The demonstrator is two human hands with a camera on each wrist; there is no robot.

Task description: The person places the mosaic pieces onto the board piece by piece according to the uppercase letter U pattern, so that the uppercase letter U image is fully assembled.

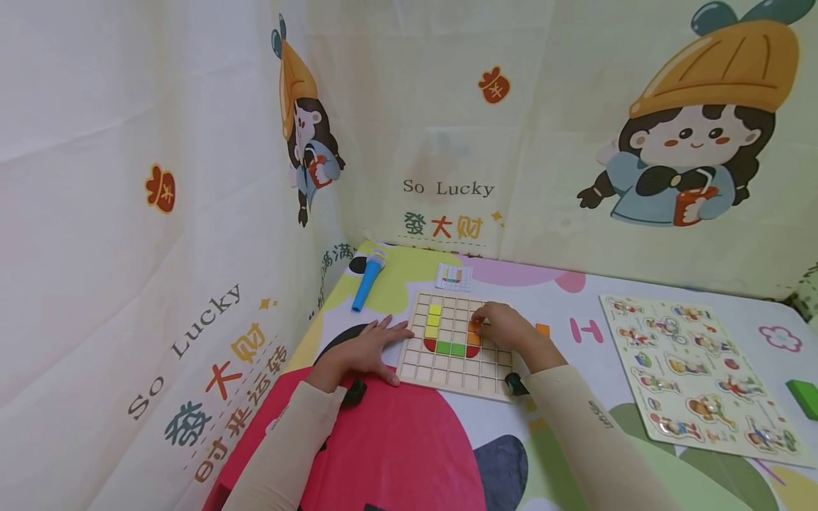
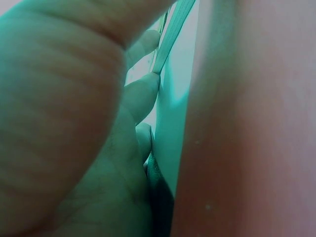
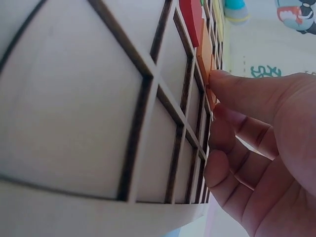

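Note:
A wooden grid board lies on the table. On it, yellow squares form a column at the left, green squares line the bottom, and red rounded corner pieces sit at both ends. An orange block stands above the right red piece. My right hand pinches another orange block against the grid just above it; the right wrist view shows thumb and fingertips at the orange pieces. My left hand lies with fingers spread, touching the board's left edge.
Behind the board lies a small pattern card. A blue toy microphone is at the back left. A loose orange block lies right of my right hand. Farther right are a picture puzzle board and a green block.

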